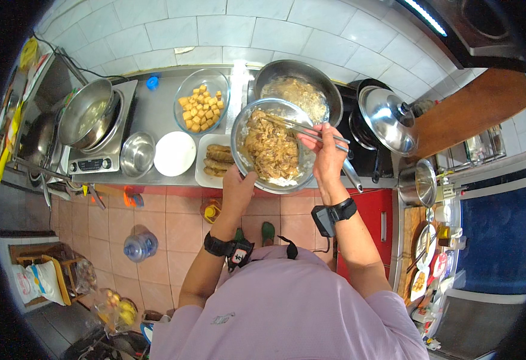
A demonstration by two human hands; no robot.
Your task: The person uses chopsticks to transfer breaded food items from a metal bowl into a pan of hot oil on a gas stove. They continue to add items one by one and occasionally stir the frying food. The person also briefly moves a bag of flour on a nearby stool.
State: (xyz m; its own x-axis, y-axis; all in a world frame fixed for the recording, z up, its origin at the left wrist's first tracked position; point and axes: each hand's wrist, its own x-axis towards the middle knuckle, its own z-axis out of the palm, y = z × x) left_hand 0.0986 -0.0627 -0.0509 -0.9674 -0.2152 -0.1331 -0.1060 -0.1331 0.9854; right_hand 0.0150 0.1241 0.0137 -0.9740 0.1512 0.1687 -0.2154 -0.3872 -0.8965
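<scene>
My left hand (239, 186) grips the near left rim of a metal bowl (309, 168). Inside the bowl lies a brown, shredded food mixture (272, 148) with white powder around its edges. My right hand (328, 150) holds a pair of metal chopsticks (306, 130), whose tips reach into the mixture. Just beyond the bowl, a dark wok (335, 101) holds pale bubbling liquid with bits in it. The bowl overlaps the wok's near side and the right edge of a white dish (200, 177) of browned food pieces (218, 160).
Along the counter stand a glass bowl (177, 101) of tofu-like cubes, a white plate (175, 154), an empty metal bowl (138, 155) and a pot (85, 117) on an induction cooker (92, 165). A lidded pan (387, 119) sits right of the wok. A plastic jug (140, 247) lies on the floor.
</scene>
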